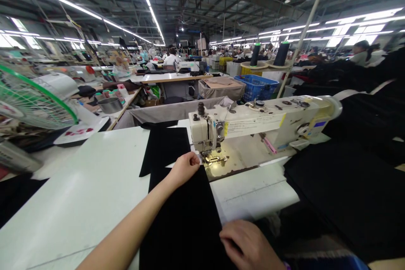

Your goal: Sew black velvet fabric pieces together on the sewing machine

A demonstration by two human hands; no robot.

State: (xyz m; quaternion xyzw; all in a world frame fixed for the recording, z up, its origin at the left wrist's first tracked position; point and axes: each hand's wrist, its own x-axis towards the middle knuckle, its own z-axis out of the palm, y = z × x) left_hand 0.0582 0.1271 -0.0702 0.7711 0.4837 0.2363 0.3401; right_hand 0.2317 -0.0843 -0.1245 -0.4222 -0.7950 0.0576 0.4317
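Observation:
A long piece of black fabric (182, 215) lies on the white table (79, 194), running from my lap up to the sewing machine (253, 124). My left hand (184, 168) is closed, pinching the fabric's far edge just left of the presser foot (215, 159). At the bottom edge of the view, my right hand (247, 244) rests on the fabric's near right side with its fingers curled against the cloth. A second black piece (164, 145) lies flat behind the first, left of the machine head.
A pile of black cloth (344, 190) covers the table's right side. A green-rimmed fan (31, 101) stands at the far left. Two dark thread cones (281, 54) sit behind the machine, near a blue basket (255, 86). Other workers sit at distant tables.

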